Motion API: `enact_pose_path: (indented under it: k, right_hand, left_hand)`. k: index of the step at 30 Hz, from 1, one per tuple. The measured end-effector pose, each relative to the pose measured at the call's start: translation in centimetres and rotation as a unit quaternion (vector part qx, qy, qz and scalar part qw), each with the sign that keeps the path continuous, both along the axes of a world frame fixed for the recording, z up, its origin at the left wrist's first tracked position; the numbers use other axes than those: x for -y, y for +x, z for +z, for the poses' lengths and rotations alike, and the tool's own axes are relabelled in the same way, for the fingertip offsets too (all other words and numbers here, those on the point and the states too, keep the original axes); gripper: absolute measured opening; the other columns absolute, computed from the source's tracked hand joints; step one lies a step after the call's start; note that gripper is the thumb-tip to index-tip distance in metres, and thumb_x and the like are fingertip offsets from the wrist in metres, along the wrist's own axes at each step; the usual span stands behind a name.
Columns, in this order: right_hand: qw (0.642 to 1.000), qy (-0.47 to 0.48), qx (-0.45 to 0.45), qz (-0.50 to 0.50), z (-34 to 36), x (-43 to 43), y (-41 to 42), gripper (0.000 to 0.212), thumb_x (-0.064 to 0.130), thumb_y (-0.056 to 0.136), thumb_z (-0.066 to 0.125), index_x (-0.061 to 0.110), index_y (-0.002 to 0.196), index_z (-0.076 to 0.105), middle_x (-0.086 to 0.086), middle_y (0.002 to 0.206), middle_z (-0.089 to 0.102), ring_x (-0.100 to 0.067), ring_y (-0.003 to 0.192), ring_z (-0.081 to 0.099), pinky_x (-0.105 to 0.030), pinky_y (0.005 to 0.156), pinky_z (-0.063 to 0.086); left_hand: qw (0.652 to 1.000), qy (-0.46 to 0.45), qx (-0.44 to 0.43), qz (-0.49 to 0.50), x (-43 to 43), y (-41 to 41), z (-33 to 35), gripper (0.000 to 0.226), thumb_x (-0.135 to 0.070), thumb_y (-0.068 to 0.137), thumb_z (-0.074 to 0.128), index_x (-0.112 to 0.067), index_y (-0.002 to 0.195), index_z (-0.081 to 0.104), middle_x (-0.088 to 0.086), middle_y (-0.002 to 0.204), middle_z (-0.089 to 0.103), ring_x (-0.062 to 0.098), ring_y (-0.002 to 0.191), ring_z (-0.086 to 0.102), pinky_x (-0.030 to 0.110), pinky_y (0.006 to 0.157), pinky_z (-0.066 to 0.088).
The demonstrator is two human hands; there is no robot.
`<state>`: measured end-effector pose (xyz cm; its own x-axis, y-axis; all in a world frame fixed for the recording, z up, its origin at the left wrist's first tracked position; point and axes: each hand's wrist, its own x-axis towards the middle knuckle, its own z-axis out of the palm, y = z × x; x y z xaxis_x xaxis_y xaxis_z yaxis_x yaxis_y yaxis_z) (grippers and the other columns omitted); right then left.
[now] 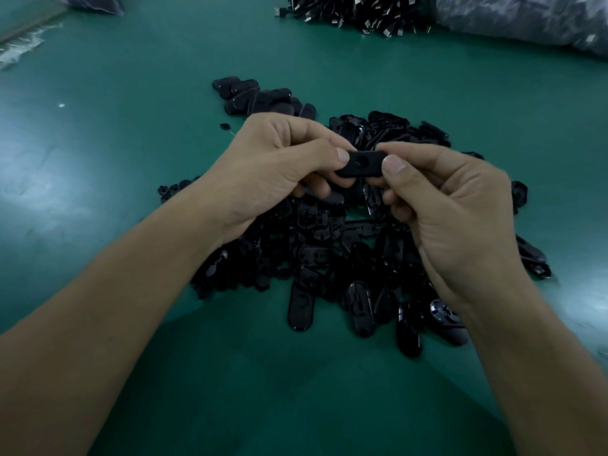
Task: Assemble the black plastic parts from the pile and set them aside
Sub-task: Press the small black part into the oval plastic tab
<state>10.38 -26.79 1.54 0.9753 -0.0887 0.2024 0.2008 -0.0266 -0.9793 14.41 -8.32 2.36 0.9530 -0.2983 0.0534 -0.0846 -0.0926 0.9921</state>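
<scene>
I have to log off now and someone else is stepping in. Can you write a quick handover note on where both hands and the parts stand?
Left hand: pinching the left end of the black oval part.
Right hand: pinching its right end, so the part is held above the pile between both hands.
Main pile of loose parts lies on the green table under the hands.
Smaller group sits apart, up and left of the pile; likely the finished ones.
Left: finish this part, set it aside, then work through the large pile.
</scene>
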Motion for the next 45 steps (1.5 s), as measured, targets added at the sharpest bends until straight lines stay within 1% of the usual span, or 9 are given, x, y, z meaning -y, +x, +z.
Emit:
enact_pose_path:
  k: [8,13,17,28,31,34,37,41,45]
  right_hand:
    - [1.0,-0.012,0.011,0.001,0.1,-0.01,-0.05,0.017,0.006,0.093,0.067,0.02,0.096,0.075,0.002,0.076,0.075,-0.003,0.066,0.062,-0.012,0.063,0.048]
    - [0.996,-0.077,0.054,-0.003,0.06,-0.35,-0.18,0.02,0.007,0.094,0.067,0.024,0.1,0.074,0.016,0.073,0.071,0.003,0.067,0.061,-0.01,0.066,0.047]
    - [0.996,-0.066,0.052,-0.003,0.05,-0.47,-0.26,0.017,0.01,0.091,0.071,0.025,0.097,0.073,0.013,0.074,0.073,0.002,0.068,0.064,-0.01,0.065,0.048]
    - [0.998,-0.029,0.044,-0.023,0.23,-0.45,-0.18,0.013,0.009,0.088,0.075,0.02,0.093,0.072,0.007,0.074,0.074,-0.002,0.064,0.066,-0.012,0.063,0.05]
    - [0.998,-0.047,0.047,-0.017,0.18,-0.48,-0.26,0.012,0.011,0.088,0.075,0.02,0.096,0.072,0.01,0.079,0.075,-0.001,0.071,0.069,-0.011,0.066,0.051]
    - [0.992,-0.117,0.046,0.0,-0.07,-0.6,-0.39,0.017,0.015,0.086,0.078,0.022,0.101,0.072,0.011,0.084,0.076,-0.005,0.076,0.071,-0.017,0.07,0.055]
    - [0.989,-0.141,0.038,0.01,-0.29,-0.77,-0.47,0.021,0.014,0.086,0.078,0.028,0.1,0.071,0.009,0.082,0.076,-0.009,0.075,0.072,-0.021,0.071,0.058]
    - [0.989,-0.14,0.045,-0.013,-0.29,-0.68,-0.32,0.019,0.012,0.089,0.074,0.027,0.099,0.073,0.009,0.083,0.076,-0.008,0.079,0.072,-0.019,0.073,0.055]
    - [0.98,-0.187,0.052,-0.044,-0.24,-0.71,-0.53,0.018,0.015,0.09,0.074,0.032,0.094,0.071,0.012,0.079,0.073,-0.005,0.075,0.069,-0.015,0.068,0.052]
  left_hand:
    - [1.0,-0.007,0.007,0.009,0.06,0.18,-0.15,0.01,-0.021,0.078,0.072,-0.027,0.079,0.079,-0.003,0.074,0.072,0.005,0.062,0.061,0.016,0.058,0.044]
    - [0.999,0.021,0.031,-0.026,0.38,-0.17,-0.11,0.012,-0.009,0.088,0.074,-0.021,0.087,0.076,-0.01,0.066,0.07,-0.002,0.058,0.061,0.01,0.055,0.045]
    - [0.998,0.023,0.026,-0.048,0.5,-0.31,0.03,0.007,-0.014,0.089,0.071,-0.018,0.091,0.076,-0.01,0.068,0.071,-0.001,0.058,0.06,0.012,0.055,0.046]
    - [0.998,0.02,0.012,-0.056,0.18,0.05,-0.31,0.013,-0.022,0.09,0.068,-0.028,0.092,0.079,-0.007,0.072,0.072,0.004,0.063,0.062,0.016,0.058,0.046]
    - [0.999,0.011,0.009,-0.039,0.18,0.14,-0.36,0.011,-0.019,0.091,0.068,-0.025,0.09,0.077,-0.002,0.074,0.073,0.007,0.063,0.064,0.019,0.059,0.046]
    - [0.999,-0.047,-0.013,-0.008,0.24,0.21,-0.32,0.008,-0.007,0.093,0.066,-0.013,0.09,0.07,0.003,0.072,0.073,0.011,0.059,0.066,0.02,0.057,0.051]
    - [0.995,-0.092,-0.032,0.013,0.31,0.29,-0.29,0.014,0.002,0.089,0.066,-0.011,0.089,0.061,0.004,0.067,0.071,0.013,0.056,0.067,0.023,0.056,0.055]
    - [0.998,-0.057,-0.023,0.014,-0.03,0.39,-0.11,0.019,0.002,0.087,0.066,-0.014,0.097,0.07,0.002,0.068,0.072,0.014,0.058,0.069,0.021,0.054,0.054]
    - [0.995,-0.064,-0.029,0.067,-0.35,0.63,-0.14,0.013,-0.003,0.088,0.069,-0.015,0.088,0.07,0.002,0.068,0.072,0.014,0.062,0.071,0.021,0.056,0.055]
